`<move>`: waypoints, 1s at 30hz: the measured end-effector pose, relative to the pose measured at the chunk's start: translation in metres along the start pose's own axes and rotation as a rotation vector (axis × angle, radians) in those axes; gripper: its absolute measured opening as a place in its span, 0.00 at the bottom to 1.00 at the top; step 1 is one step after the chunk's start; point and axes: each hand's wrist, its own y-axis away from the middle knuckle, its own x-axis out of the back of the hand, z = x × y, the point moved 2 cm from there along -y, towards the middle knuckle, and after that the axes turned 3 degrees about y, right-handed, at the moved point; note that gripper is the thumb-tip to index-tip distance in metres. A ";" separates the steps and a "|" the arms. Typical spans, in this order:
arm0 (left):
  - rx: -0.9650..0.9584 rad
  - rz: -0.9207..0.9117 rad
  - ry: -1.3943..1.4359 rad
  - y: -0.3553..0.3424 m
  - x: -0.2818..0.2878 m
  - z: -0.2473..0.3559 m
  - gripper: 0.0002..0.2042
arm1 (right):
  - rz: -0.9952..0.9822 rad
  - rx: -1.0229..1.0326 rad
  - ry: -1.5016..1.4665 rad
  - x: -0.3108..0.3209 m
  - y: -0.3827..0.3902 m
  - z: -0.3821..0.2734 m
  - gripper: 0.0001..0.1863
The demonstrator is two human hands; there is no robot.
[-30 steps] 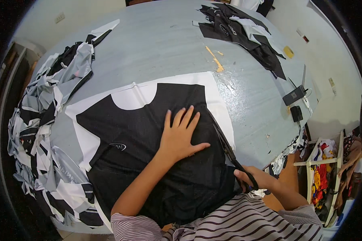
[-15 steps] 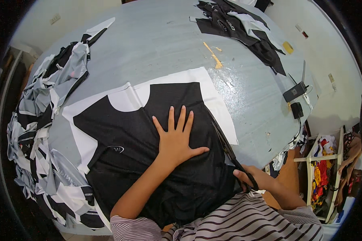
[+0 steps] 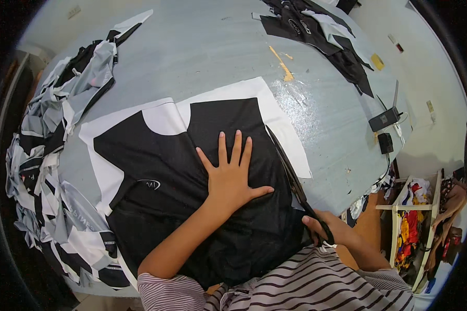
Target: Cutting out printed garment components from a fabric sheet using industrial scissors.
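Note:
A black shirt-shaped fabric piece (image 3: 161, 150) with a small light emblem lies before me, bordered at the top and sides by white material (image 3: 283, 122). Pressed flat on the black cloth is my left hand (image 3: 228, 176), its fingers spread. At the cloth's right side, my right hand (image 3: 329, 225) grips the handles of long dark scissors (image 3: 301, 194). The blades run up along the right edge of the black piece, between it and the white strip. My right fingers are partly hidden behind the handles, and the cloth's near end meets my striped shirt.
Grey, white and black fabric scraps (image 3: 83, 228) pile along the table's left edge. More black pieces (image 3: 321, 36) lie at the far right. A black box with an antenna (image 3: 384, 119) and an adapter (image 3: 385, 142) sit at the right edge, above a shelf (image 3: 399, 207) of colourful cloth.
The view has shifted slightly. My left hand stays spread on the cloth, and my right hand still holds the scissors along its edge, with little visible movement.

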 end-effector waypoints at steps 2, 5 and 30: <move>0.001 0.002 0.003 0.000 -0.001 0.000 0.57 | 0.006 0.009 0.003 0.000 0.000 0.000 0.39; 0.000 0.005 0.008 0.000 -0.001 -0.001 0.57 | 0.000 -0.018 0.029 0.001 0.001 -0.004 0.37; 0.002 -0.007 0.002 0.001 -0.004 -0.001 0.60 | 0.036 0.012 0.019 -0.002 -0.008 -0.028 0.35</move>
